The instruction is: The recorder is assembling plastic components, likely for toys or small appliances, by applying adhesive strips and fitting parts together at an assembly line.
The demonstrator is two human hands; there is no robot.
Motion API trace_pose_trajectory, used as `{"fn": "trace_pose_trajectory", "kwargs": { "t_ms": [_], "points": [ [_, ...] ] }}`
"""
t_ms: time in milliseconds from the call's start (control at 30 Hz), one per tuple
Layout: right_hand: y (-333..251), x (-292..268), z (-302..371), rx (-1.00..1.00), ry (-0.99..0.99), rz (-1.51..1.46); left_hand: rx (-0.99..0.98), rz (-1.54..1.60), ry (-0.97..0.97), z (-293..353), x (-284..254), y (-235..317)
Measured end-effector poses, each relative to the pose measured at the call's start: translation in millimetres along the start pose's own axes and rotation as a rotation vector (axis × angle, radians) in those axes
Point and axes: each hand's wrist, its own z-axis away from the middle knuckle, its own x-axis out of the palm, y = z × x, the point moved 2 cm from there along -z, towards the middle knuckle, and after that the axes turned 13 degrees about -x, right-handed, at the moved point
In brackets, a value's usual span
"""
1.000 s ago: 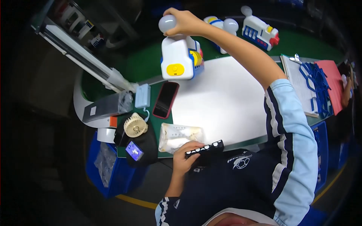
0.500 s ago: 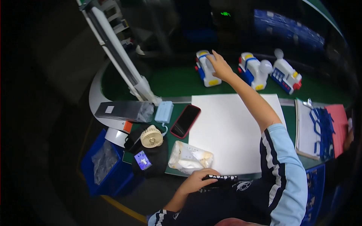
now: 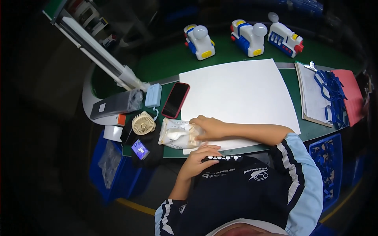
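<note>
My right hand (image 3: pixel 210 128) reaches across from the right, its fingers and thumb curled around the right end of a soft white tissue pack (image 3: pixel 173 135). The pack lies at the table's near edge, partly over a large white sheet (image 3: pixel 236 96). Just below it, my left hand (image 3: pixel 199 159) is held in front of my body with the fingers stretched out and the thumb apart. A black strip with white spots (image 3: pixel 226 158) runs by its thumb. Beyond the sheet stand three white-and-blue plastic toys with round pale knobs: left (image 3: pixel 199 42), middle (image 3: pixel 249 38) and right (image 3: pixel 284 39).
Left of the sheet lie a red-cased phone (image 3: pixel 176 100), a light-blue power bank (image 3: pixel 153 95), a cream fan (image 3: pixel 143 123) and a purple box (image 3: pixel 140 149). A clipboard (image 3: pixel 311 96) with blue straps and a pink folder (image 3: pixel 348 96) are at right. Blue bins (image 3: pixel 118 173) flank the table.
My right hand has come back from the leftmost toy to the tissue pack. That toy now stands uncovered. The view has shifted, while my left hand stays near the table edge.
</note>
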Motion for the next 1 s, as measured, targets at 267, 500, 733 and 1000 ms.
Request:
{"fn": "trace_pose_trajectory", "kwargs": {
  "t_ms": [267,500,733,1000],
  "points": [
    [-4.1,-35.3,10.2,0.04,0.26,-0.427,-0.003,0.234,0.036,13.8,0.4,-12.4],
    [6.2,-114.3,123.2,0.065,1.035,-0.042,0.065,0.364,0.184,18.6,-16.0,-17.8],
    [12.3,-112.3,226.7,0.232,1.26,0.218,0.092,0.464,0.256,24.1,-19.1,-41.3],
    [-15.5,-51.3,36.1,-0.042,0.918,-0.083,0.152,0.385,0.067,28.7,-22.3,17.6]
  ]
}}
